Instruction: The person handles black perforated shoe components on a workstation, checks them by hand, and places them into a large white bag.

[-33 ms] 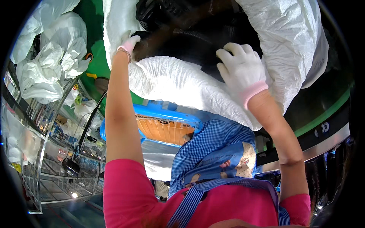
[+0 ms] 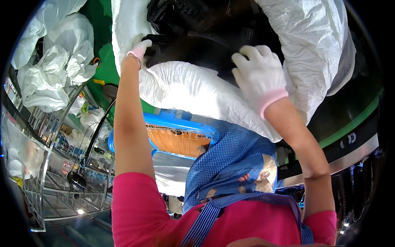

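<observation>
A large white bag (image 2: 181, 80) stands in front of me, its crinkled mouth folded wide around dark contents. Inside lie black ridged parts (image 2: 189, 10), dim and hard to tell apart. My left hand (image 2: 139, 50), in a white glove with a pink cuff, closes on the bag's left rim; its thumb lies on the inner side, close to a small black piece (image 2: 158, 39). My right hand (image 2: 260, 72), gloved alike, hovers over the right part of the opening. Its fingers are bent and spread, with nothing visible in them.
A blue-rimmed crate (image 2: 181, 125) with an orange-brown panel sits below the bag, by my apron. At left are a wire rack (image 2: 45, 164), knotted white plastic bags (image 2: 57, 61) and orange-handled scissors (image 2: 96, 61). A metal-edged dark surface (image 2: 349, 156) curves along the right.
My right hand has shifted slightly left and up over the bag's mouth. My left hand has barely moved at the rim.
</observation>
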Tool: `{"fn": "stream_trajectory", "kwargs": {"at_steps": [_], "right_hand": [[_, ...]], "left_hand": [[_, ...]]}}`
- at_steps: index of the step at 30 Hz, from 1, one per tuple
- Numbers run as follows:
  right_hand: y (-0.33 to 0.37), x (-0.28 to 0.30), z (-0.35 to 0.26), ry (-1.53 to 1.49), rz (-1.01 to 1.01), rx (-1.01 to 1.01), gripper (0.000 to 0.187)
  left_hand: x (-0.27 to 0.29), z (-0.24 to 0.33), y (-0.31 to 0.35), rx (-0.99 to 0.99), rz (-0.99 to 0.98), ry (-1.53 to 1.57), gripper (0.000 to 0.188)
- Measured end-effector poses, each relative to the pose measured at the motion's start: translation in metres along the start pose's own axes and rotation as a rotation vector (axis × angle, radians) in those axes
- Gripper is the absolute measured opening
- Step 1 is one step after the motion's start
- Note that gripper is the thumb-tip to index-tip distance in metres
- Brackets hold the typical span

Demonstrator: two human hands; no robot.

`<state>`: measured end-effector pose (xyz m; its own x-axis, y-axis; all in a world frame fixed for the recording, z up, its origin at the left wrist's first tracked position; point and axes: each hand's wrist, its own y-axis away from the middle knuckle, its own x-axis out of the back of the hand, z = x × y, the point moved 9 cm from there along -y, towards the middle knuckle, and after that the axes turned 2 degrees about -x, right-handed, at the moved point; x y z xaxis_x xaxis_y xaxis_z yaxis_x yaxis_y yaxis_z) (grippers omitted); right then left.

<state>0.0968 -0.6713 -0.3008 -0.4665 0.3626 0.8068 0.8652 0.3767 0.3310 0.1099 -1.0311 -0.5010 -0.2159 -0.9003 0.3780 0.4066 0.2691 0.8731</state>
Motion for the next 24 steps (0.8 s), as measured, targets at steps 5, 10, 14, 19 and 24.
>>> {"fn": "stream_trajectory", "kwargs": {"at_steps": [5, 10, 14, 19, 24], "right_hand": [[-0.053, -0.061, -0.080, -0.031, -0.480, 0.065, 0.014], [-0.060, -0.135, -0.076, -0.304, -0.688, -0.146, 0.056], [-0.032, -0.156, -0.073, -0.449, -0.576, -0.109, 0.052], [-0.023, -0.149, -0.058, -0.535, -0.526, -0.158, 0.052], [-0.026, -0.139, -0.049, -0.562, -0.496, -0.221, 0.053]], "left_hand": [[-0.005, 0.001, -0.006, -0.045, -0.212, -0.152, 0.062], [-0.010, 0.040, 0.018, -0.250, -0.150, -0.605, 0.059], [-0.017, 0.048, 0.038, -0.299, -0.177, -0.689, 0.058], [-0.015, 0.102, 0.146, -0.782, 0.361, -0.821, 0.060], [-0.002, 0.102, 0.197, -1.021, 0.554, -0.710, 0.063]]}}
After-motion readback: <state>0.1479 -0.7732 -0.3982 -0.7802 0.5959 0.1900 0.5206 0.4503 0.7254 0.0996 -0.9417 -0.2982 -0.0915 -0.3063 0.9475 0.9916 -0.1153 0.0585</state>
